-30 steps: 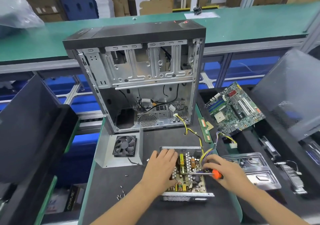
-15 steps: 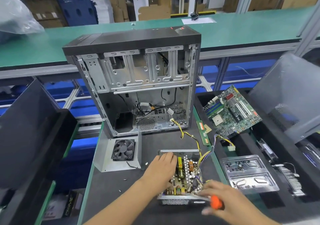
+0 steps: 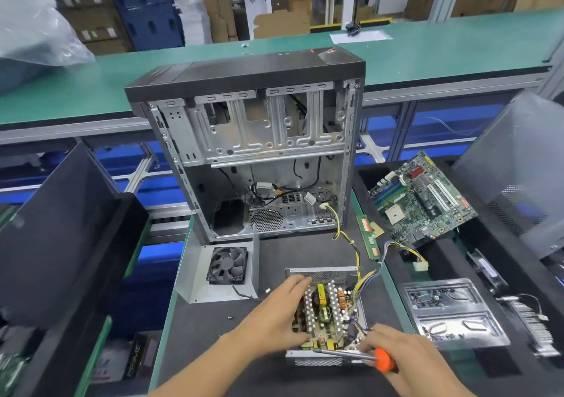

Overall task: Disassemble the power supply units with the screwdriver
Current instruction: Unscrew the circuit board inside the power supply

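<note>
An opened power supply unit (image 3: 326,314) lies on the black mat near me, its circuit board and heat sinks bare. My left hand (image 3: 274,314) lies over the unit's left side, fingers stretched across the board's edge and thumb at the near corner. My right hand (image 3: 396,354) grips an orange-handled screwdriver (image 3: 360,356). Its shaft lies almost flat, pointing left along the unit's near edge. The unit's removed cover with a black fan (image 3: 225,265) stands to the left. A bundle of yellow and coloured wires (image 3: 360,259) runs from the unit toward the case.
An empty PC case (image 3: 253,143) stands upright behind the unit. A motherboard (image 3: 421,198) and clear plastic tray (image 3: 451,311) sit in black bins on the right. A RAM stick (image 3: 369,238) lies on the mat edge. Loose screws (image 3: 230,317) lie left of the unit. Black bins flank the left.
My right hand with the screwdriver moved from the board's right side down to the unit's near right corner, and the shaft now lies along the near edge. My left hand stayed on the unit.
</note>
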Demonstrator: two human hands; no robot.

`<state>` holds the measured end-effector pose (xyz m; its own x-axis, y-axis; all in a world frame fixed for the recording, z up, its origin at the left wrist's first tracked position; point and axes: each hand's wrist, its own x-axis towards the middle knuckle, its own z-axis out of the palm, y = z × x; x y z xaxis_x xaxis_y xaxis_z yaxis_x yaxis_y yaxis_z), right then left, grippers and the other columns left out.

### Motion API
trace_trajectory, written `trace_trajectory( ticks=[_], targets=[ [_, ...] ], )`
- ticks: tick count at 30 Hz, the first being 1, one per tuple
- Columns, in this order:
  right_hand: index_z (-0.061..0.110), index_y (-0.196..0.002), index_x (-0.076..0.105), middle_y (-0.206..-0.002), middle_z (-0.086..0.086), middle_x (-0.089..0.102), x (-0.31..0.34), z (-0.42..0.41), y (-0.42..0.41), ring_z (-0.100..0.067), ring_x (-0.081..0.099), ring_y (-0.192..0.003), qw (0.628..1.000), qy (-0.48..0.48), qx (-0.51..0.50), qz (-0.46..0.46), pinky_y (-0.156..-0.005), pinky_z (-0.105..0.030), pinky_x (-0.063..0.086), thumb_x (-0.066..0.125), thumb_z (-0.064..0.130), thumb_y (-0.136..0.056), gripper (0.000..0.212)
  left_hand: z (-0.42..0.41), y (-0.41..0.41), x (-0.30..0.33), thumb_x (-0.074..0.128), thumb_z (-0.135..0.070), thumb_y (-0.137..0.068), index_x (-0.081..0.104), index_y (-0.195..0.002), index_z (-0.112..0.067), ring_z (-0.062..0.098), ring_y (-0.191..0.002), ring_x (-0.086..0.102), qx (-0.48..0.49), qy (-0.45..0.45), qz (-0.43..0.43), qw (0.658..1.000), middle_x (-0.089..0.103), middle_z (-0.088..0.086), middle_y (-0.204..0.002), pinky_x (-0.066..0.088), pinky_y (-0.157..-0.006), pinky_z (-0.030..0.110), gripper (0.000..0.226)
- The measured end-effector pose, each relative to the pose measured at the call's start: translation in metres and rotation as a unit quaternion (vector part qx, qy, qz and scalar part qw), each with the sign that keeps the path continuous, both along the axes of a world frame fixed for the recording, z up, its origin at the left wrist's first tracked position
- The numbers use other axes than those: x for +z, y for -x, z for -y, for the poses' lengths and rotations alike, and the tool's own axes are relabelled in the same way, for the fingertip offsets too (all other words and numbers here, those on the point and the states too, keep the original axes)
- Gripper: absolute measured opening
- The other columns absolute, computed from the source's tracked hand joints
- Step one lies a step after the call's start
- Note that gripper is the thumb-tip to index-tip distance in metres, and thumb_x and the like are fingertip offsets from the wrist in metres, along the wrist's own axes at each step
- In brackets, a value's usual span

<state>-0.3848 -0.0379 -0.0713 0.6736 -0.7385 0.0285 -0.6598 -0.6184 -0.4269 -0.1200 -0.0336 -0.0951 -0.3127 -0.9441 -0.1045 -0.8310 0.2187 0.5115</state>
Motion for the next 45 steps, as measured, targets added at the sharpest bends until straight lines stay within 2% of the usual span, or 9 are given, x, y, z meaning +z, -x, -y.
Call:
trace_trajectory(
  ticks=[7,15,19,21,26,30,34,38,45],
  targets=[
    [0.04,-0.084,0.054,-0.08,0.019,0.052,0.002,0.003,0.001,-0.003,0.04,-0.05,1.0,0.008,-0.004,-0.014,-0.042,-0.011,0.034,0.083,0.027,-0.052,0.045,0.001,-0.005,0.01,0.072,-0.032,-0.077,0.022,-0.151,-0.019,0.001,-0.134,0.029,0.003,0.018,-0.025,1.0,0.023,-0.014,-0.146,0.016,-0.103,0.0,0.09],
    [0.039,-0.095,0.053,-0.099,0.023,0.047,-0.01,0.003,0.004,-0.004,0.049,-0.065,0.999,0.003,-0.005,-0.042,-0.056,-0.012,0.037,0.07,0.036,-0.075,0.026,-0.016,-0.011,0.014,0.064,-0.048,-0.082,0.023,-0.149,-0.021,0.006,-0.128,0.039,0.029,0.007,-0.001,1.0,0.024,-0.014,-0.143,0.037,-0.106,0.021,0.083],
    [0.04,-0.072,0.059,-0.074,0.017,0.051,0.0,0.002,-0.004,-0.005,0.03,-0.039,0.993,0.065,0.046,-0.091,-0.037,-0.014,0.019,0.084,0.034,-0.034,0.045,-0.01,0.002,0.026,0.044,-0.063,-0.082,0.048,-0.092,-0.025,0.01,-0.076,0.05,0.133,0.045,0.06,0.988,0.045,-0.01,-0.092,0.05,-0.071,0.032,0.039],
    [0.039,-0.066,0.06,-0.068,0.016,0.052,-0.001,0.002,-0.007,-0.007,0.026,-0.036,0.988,0.094,0.044,-0.112,-0.035,-0.017,0.016,0.086,0.032,-0.023,0.05,0.001,0.008,0.029,0.044,-0.067,-0.083,0.04,-0.067,-0.021,0.015,-0.061,0.045,0.153,-0.024,0.166,0.974,0.045,-0.005,-0.069,0.044,-0.06,0.031,0.049],
    [0.035,-0.063,0.059,-0.066,0.011,0.05,-0.006,-0.001,-0.008,-0.011,0.023,-0.038,0.988,0.108,0.023,-0.111,-0.035,-0.018,0.015,0.082,0.024,-0.019,0.05,0.017,0.02,0.021,0.051,-0.039,-0.089,0.043,-0.067,-0.012,0.03,-0.081,0.065,0.201,-0.16,0.114,0.96,0.052,0.005,-0.066,0.049,-0.068,0.033,0.036],
    [0.031,-0.06,0.061,-0.073,0.009,0.047,-0.001,-0.005,-0.008,-0.008,0.041,-0.031,0.987,0.111,-0.003,-0.114,-0.037,-0.02,0.011,0.082,0.027,-0.012,0.053,0.016,0.019,0.03,0.044,-0.026,-0.089,0.04,-0.061,-0.014,0.019,-0.047,0.063,0.188,-0.233,0.052,0.953,0.056,-0.001,-0.041,0.057,-0.069,0.03,0.031],
    [0.031,-0.074,0.044,-0.079,0.002,0.029,-0.004,-0.004,0.003,-0.017,0.022,-0.036,0.986,0.145,-0.034,-0.074,-0.036,-0.02,0.01,0.081,0.017,-0.016,0.071,0.024,0.015,0.053,0.048,-0.031,-0.088,0.038,-0.055,-0.014,0.022,-0.054,0.061,0.171,-0.171,0.112,0.964,0.053,0.0,-0.049,0.057,-0.066,0.034,0.038],
    [0.027,-0.062,0.06,-0.078,0.004,0.033,-0.004,0.0,0.011,-0.014,0.018,-0.042,0.984,0.153,-0.029,-0.088,-0.035,-0.017,0.011,0.084,0.018,-0.016,0.054,0.035,0.013,0.071,0.05,-0.035,-0.089,0.033,-0.057,-0.014,0.016,-0.049,0.038,0.141,-0.093,0.186,0.968,0.039,0.0,-0.055,0.031,-0.048,0.026,0.042],
    [0.03,-0.059,0.057,-0.063,0.006,0.043,-0.011,0.007,0.016,-0.014,0.015,-0.045,0.983,0.161,-0.017,-0.082,-0.037,-0.018,0.013,0.08,0.013,-0.022,0.047,0.044,0.001,0.084,0.045,-0.038,-0.091,0.031,-0.058,-0.017,0.02,-0.056,0.043,0.136,0.038,0.286,0.948,0.041,0.0,-0.06,0.027,-0.049,0.028,0.041]
  ],
)
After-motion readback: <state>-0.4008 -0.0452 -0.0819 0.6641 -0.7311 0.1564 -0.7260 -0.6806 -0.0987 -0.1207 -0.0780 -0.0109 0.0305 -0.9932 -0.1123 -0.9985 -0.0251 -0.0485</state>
